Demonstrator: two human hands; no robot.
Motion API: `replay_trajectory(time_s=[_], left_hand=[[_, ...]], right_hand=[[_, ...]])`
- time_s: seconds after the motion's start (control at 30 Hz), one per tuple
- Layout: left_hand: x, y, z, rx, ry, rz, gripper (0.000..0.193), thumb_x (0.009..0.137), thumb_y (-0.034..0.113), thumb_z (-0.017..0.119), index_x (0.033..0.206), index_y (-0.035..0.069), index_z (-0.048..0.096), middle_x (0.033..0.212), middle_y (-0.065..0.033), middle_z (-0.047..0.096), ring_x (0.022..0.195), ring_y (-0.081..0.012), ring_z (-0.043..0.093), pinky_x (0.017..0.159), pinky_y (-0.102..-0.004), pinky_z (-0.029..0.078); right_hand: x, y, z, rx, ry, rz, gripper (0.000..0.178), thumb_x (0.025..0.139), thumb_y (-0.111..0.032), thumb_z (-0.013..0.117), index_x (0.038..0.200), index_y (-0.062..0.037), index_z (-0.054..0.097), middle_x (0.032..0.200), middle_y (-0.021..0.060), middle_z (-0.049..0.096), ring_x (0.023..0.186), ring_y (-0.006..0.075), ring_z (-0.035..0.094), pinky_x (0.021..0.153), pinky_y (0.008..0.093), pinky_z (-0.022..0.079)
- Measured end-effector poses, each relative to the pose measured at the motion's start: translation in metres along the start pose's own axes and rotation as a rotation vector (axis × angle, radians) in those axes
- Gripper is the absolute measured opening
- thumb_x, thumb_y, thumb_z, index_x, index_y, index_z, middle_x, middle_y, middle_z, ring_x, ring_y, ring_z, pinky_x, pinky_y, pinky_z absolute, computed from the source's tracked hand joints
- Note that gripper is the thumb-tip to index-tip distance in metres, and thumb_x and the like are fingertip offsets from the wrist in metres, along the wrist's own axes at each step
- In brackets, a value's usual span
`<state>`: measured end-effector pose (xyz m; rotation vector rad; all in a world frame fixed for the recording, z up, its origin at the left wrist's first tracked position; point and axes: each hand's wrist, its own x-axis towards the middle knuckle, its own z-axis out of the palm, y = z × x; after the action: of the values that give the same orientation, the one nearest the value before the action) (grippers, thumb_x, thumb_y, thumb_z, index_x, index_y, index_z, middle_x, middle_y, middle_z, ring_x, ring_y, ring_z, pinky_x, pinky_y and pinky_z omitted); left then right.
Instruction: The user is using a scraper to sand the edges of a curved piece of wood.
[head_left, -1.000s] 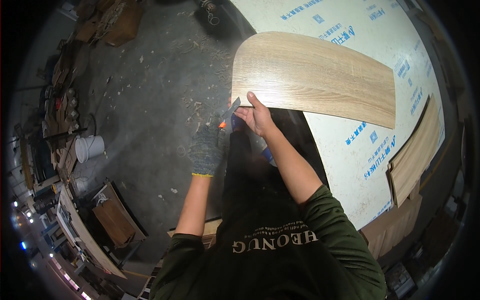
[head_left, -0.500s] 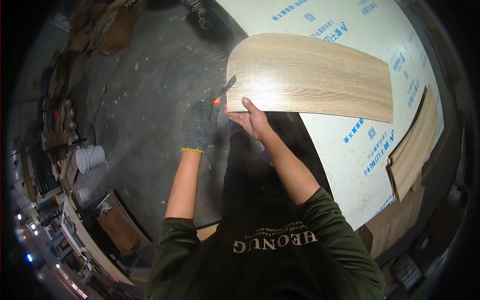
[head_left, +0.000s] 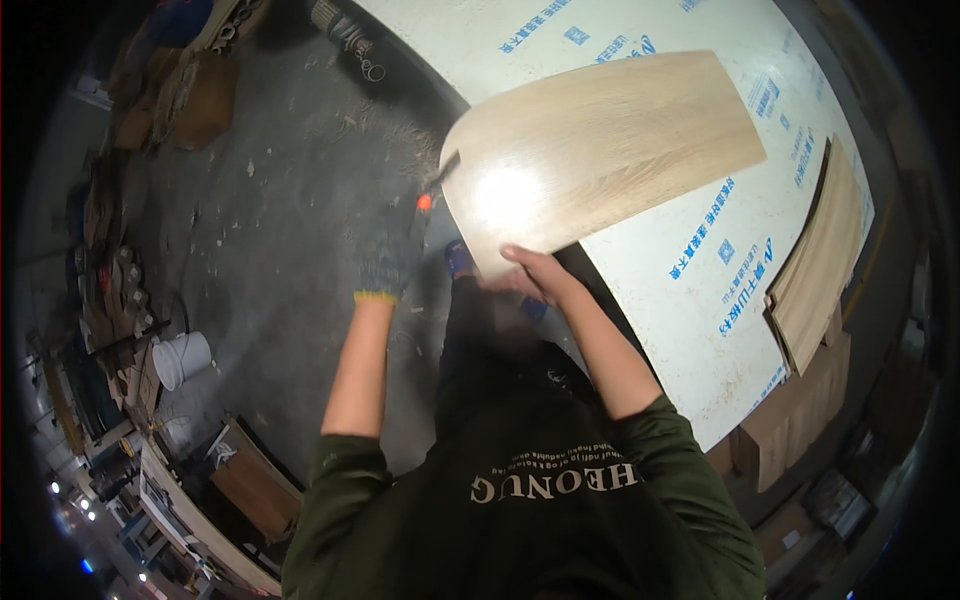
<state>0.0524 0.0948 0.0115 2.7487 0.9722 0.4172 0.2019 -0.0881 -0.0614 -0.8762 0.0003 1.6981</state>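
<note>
A light wood-grain board (head_left: pixel 600 150) with rounded far-left corner is tilted above the white sheet. My bare right hand (head_left: pixel 537 270) grips its near corner, thumb on top and fingers underneath, blurred. My left hand (head_left: pixel 388 255), in a grey knit glove with yellow cuff, is closed around a tool that looks like a flat file (head_left: pixel 440 180), with a dark flat blade and an orange collar. Its blade is at the board's left edge; whether it touches, I cannot tell. A bright glare hides part of the board's surface.
A white sheet with blue print (head_left: pixel 660 290) covers the surface at right. Several wood-grain panels (head_left: pixel 815 260) lie at its right edge. A white bucket (head_left: pixel 182 361) stands on the floor at left, near stacked scraps. A coiled hose-like item (head_left: pixel 345 35) lies at the top.
The board has turned, its right end swinging away and its near-left corner coming closer to me. My right hand moved nearer with it. The tool stays by the left edge.
</note>
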Motion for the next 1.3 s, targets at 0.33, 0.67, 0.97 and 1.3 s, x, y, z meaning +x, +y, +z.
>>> replay_trajectory(time_s=[0.33,0.67,0.97,1.3], left_hand=[[-0.103,0.077,-0.024,-0.067,-0.345,-0.288,0.050,0.092,0.032,0.055,0.139,0.018,0.048,0.108,-0.0171,0.063,0.093,-0.0358,0.063,0.079,-0.0471,0.051],[-0.108,0.065,-0.010,-0.004,-0.140,-0.140,0.038,0.093,0.028,0.056,0.128,0.014,0.056,0.105,-0.0170,0.063,0.097,-0.0352,0.060,0.081,-0.0452,0.050],[-0.061,0.054,-0.017,0.070,-0.203,-0.148,0.033,0.093,0.031,0.055,0.120,0.012,0.061,0.103,-0.0176,0.064,0.096,-0.0349,0.062,0.078,-0.0452,0.051],[-0.018,0.026,-0.010,-0.018,-0.126,0.040,0.034,0.093,0.033,0.056,0.116,0.009,0.064,0.103,-0.0177,0.064,0.092,-0.0360,0.061,0.079,-0.0463,0.049]], right_hand=[[-0.085,0.065,-0.039,-0.112,0.422,-0.119,0.047,0.087,-0.028,0.070,0.118,0.0045,0.055,0.099,0.0129,0.065,0.084,0.0198,0.065,0.074,0.0287,0.054],[-0.078,0.067,-0.022,-0.197,0.427,-0.384,0.046,0.084,-0.025,0.073,0.114,0.0048,0.056,0.095,0.0134,0.065,0.080,0.0208,0.063,0.070,0.0302,0.051],[-0.078,0.067,-0.031,-0.217,0.415,-0.387,0.051,0.082,-0.021,0.075,0.119,0.0060,0.051,0.100,0.0147,0.064,0.087,0.0237,0.063,0.078,0.0334,0.051],[-0.093,0.059,-0.042,-0.361,0.446,-0.400,0.054,0.084,-0.014,0.071,0.130,0.0044,0.047,0.114,0.0123,0.062,0.107,0.0220,0.059,0.094,0.0338,0.047]])
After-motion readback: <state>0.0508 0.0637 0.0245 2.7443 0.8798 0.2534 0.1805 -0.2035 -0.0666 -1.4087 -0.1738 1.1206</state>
